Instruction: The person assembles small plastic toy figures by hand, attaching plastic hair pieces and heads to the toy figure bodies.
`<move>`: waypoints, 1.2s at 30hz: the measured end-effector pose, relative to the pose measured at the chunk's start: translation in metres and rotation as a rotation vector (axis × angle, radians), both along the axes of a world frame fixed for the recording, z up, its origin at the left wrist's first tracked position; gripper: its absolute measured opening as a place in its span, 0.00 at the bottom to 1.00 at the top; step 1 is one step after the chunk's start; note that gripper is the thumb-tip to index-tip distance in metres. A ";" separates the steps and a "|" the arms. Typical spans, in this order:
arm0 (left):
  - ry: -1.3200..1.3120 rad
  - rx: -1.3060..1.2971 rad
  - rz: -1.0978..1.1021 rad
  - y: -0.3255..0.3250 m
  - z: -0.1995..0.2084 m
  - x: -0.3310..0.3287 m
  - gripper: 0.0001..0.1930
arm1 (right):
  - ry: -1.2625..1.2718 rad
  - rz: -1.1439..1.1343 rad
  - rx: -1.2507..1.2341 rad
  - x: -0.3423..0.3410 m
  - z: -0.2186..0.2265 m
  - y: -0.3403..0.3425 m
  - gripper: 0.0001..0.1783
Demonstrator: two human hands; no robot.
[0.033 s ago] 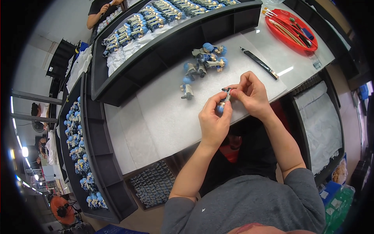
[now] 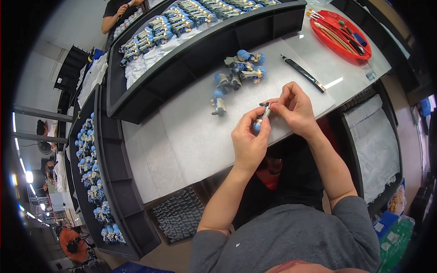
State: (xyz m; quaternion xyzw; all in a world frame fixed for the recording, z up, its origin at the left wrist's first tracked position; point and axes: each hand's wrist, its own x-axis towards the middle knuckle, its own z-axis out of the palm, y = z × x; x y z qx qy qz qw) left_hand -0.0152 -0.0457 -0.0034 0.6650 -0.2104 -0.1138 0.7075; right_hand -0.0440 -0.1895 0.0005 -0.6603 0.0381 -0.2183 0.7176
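Note:
Above the near edge of the white table I hold a small blue-haired figurine (image 2: 258,124) between both hands. My left hand (image 2: 251,139) pinches its head and body from the left, and fingers partly hide it. From the right, the thumb and fingertips of my right hand (image 2: 293,111) close on its far end, by the dark feet. Beyond my hands, a loose group of similar figurines (image 2: 246,68) lies on the sheet. One more figurine (image 2: 219,103) lies apart, closer to my left hand.
A black tray (image 2: 205,63) of lined-up figurines spans the back; another black tray (image 2: 119,173) stands left. A black pen-like tool (image 2: 302,73) and a red bowl (image 2: 318,32) of brushes lie to the right. Below the table sits a box (image 2: 177,214) of small grey parts. Another person's arm (image 2: 110,22) shows far left.

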 end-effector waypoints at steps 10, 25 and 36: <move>0.002 -0.040 0.005 0.002 0.001 -0.002 0.13 | 0.015 0.104 0.033 0.000 0.006 0.000 0.18; 0.106 -0.162 -0.016 0.002 0.006 -0.002 0.13 | -0.013 0.105 -0.024 0.004 0.004 0.004 0.18; 0.170 -0.273 -0.043 0.003 0.009 -0.002 0.13 | -0.062 0.194 0.125 0.003 0.005 -0.004 0.19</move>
